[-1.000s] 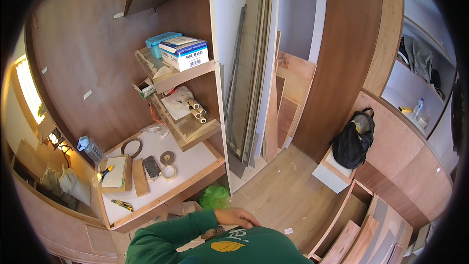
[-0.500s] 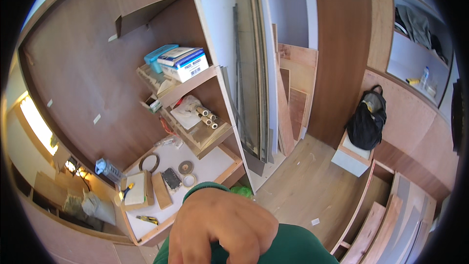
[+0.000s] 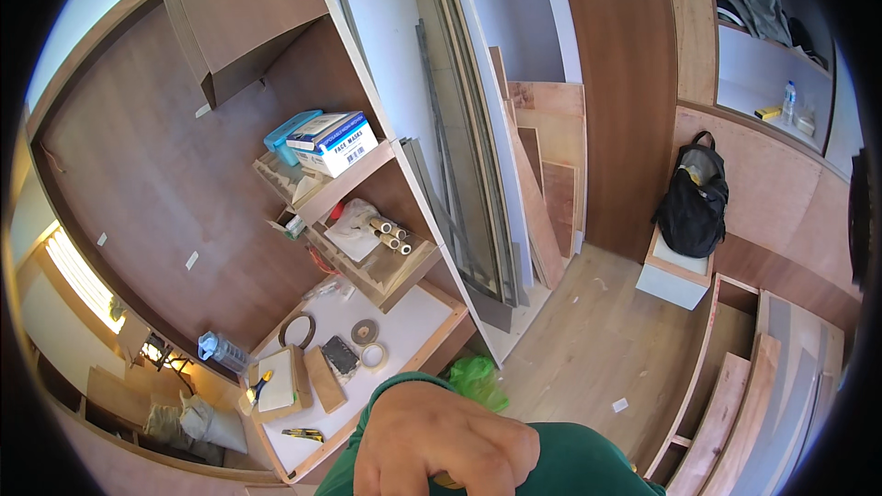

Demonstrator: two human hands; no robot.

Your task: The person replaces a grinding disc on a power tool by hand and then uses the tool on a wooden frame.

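At the lower edge, close to me, is my left hand (image 3: 441, 436), its back up and its fingers curled downward. A green sleeve cuff circles the wrist. Between the curled fingers shows a small yellowish patch of something; the fingertips and most of what they hold are hidden. Behind this hand stands a white-topped bench (image 3: 404, 312). On it are a roll of pale tape (image 3: 374, 355), a darker roll (image 3: 365, 332), a black block (image 3: 340, 355), a wooden strip (image 3: 324, 379) and a yellow-and-black cutter (image 3: 304, 434). My right hand is out of view.
Shelves above the bench carry a box of face masks (image 3: 337, 144) and several cardboard tubes (image 3: 390, 235). A green plastic bag (image 3: 477, 383) lies on the floor beside the bench. Farther right, a black backpack (image 3: 694, 207) rests on a box, near wooden planks (image 3: 712, 427).
My view has tilted and shifted, so the bench and shelves sit farther right and lower. My hand appears slightly right and lower, still curled; more of the green bag shows.
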